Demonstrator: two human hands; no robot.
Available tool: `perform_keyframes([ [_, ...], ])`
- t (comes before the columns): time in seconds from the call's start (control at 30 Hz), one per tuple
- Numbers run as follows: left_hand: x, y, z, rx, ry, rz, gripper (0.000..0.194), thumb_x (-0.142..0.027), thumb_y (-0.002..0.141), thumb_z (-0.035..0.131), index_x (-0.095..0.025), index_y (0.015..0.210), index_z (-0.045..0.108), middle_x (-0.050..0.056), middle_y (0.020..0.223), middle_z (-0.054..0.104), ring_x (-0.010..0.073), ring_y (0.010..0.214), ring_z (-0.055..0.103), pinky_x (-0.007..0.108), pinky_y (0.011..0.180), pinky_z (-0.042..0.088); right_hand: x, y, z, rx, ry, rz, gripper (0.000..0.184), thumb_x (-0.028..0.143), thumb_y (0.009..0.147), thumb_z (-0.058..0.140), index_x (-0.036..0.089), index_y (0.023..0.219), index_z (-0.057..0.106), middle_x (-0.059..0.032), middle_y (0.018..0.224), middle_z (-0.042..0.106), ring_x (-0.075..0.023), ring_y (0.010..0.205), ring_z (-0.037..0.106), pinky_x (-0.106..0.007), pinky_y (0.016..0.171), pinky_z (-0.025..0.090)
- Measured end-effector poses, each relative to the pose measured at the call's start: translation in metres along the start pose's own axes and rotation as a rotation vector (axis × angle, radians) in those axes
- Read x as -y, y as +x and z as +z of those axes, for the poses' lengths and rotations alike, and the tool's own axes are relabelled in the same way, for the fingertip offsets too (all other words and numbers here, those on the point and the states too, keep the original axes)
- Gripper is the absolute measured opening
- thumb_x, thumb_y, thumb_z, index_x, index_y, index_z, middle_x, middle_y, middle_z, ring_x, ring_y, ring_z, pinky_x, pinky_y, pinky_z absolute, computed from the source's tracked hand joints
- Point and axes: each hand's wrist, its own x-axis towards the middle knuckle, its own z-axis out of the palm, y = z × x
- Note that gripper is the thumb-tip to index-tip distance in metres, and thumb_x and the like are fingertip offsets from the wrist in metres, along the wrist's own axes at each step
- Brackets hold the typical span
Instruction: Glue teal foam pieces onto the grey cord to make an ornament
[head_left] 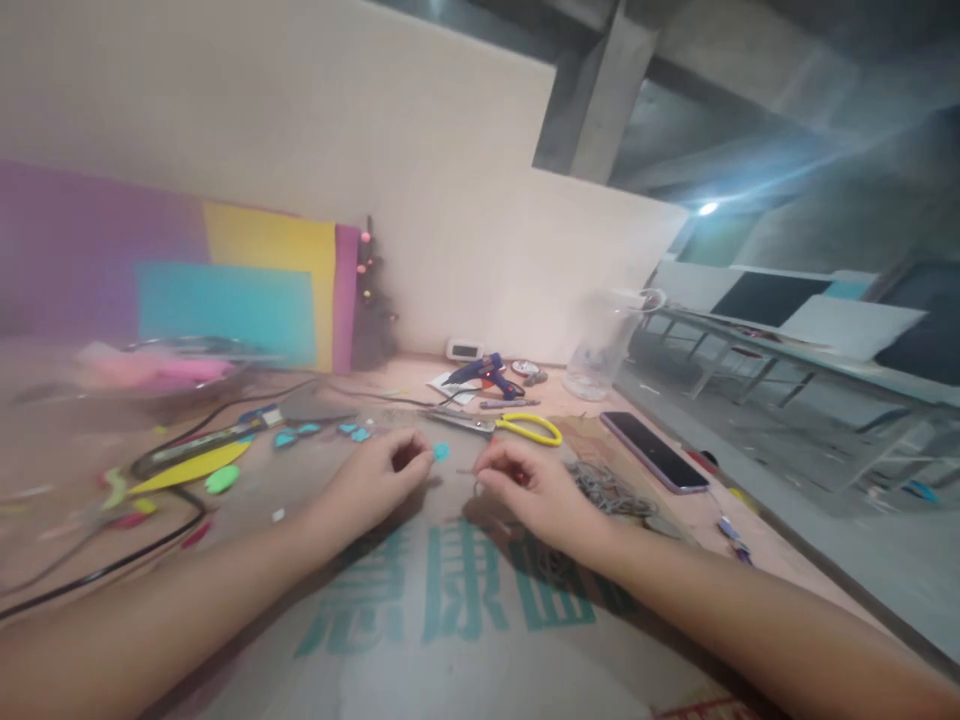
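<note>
My left hand (pixel 397 475) is closed in a pinch, with a small turquoise cut-out piece (pixel 441 452) at its fingertips. To its right, my right hand (pixel 521 480) has its fingers curled together. A thin dark sliver sticks out leftward from its fingertips, and a bit of red shows among the fingers; what it holds is too small to name. Both hands hover over a board printed with green characters (pixel 461 590). Just beyond them lie yellow-handled scissors (pixel 529 428). A heap of metal chain (pixel 611 490) sits beside my right hand.
A blue glue gun (pixel 480 372), a small white display device (pixel 465 350) and a clear plastic jug (pixel 596 350) stand at the back. A phone (pixel 652 452) lies right. Leftward are a power strip (pixel 202 447), black cable, turquoise scraps (pixel 285 438) and a green piece (pixel 222 480).
</note>
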Motion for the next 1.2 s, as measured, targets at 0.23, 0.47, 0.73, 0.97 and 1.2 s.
perform_keyframes([
  [0.23, 0.000, -0.004, -0.001, 0.026, 0.045, 0.047, 0.017, -0.030, 0.084, 0.048, -0.018, 0.075, 0.055, -0.001, 0.071, 0.057, 0.0152, 0.069, 0.053, 0.025, 0.062, 0.037, -0.005, -0.001, 0.002, -0.036, -0.120, -0.088, 0.018, 0.035, 0.089, 0.054, 0.022, 0.083, 0.065, -0.0021, 0.078, 0.066, -0.0168, 0.073, 0.059, -0.029, 0.067, 0.046],
  [0.47, -0.005, -0.007, -0.001, 0.037, 0.057, 0.111, 0.011, -0.023, 0.083, 0.050, -0.018, 0.076, 0.056, -0.001, 0.071, 0.059, 0.0141, 0.067, 0.052, 0.025, 0.062, 0.038, -0.001, -0.001, 0.008, -0.025, -0.132, -0.120, 0.011, 0.031, 0.089, 0.055, 0.022, 0.086, 0.060, 0.0010, 0.069, 0.061, -0.0134, 0.061, 0.056, -0.027, 0.060, 0.045],
  [0.73, -0.012, -0.010, -0.002, 0.020, 0.135, 0.174, 0.012, -0.022, 0.083, 0.049, -0.017, 0.075, 0.056, -0.001, 0.071, 0.058, 0.0146, 0.069, 0.053, 0.026, 0.064, 0.039, 0.000, 0.004, 0.015, 0.056, 0.085, 0.030, 0.016, 0.034, 0.086, 0.058, 0.020, 0.078, 0.059, 0.0024, 0.069, 0.058, -0.0107, 0.060, 0.052, -0.024, 0.055, 0.041],
  [0.97, -0.015, -0.012, -0.001, 0.047, 0.122, 0.186, 0.014, -0.024, 0.085, 0.048, -0.017, 0.075, 0.056, -0.001, 0.070, 0.059, 0.0143, 0.068, 0.054, 0.026, 0.064, 0.039, 0.000, 0.005, 0.015, 0.102, 0.238, 0.166, 0.023, 0.042, 0.082, 0.062, 0.020, 0.076, 0.058, 0.0077, 0.054, 0.044, -0.0075, 0.047, 0.039, -0.022, 0.045, 0.033],
  [1.2, -0.011, -0.012, 0.000, 0.070, 0.112, 0.205, 0.015, -0.025, 0.087, 0.048, -0.017, 0.077, 0.057, -0.001, 0.071, 0.060, 0.0137, 0.069, 0.054, 0.025, 0.063, 0.040, 0.004, 0.007, 0.015, 0.166, 0.368, 0.266, 0.034, 0.050, 0.076, 0.067, 0.018, 0.083, 0.057, 0.0109, 0.047, 0.039, -0.0045, 0.041, 0.030, -0.019, 0.039, 0.023],
])
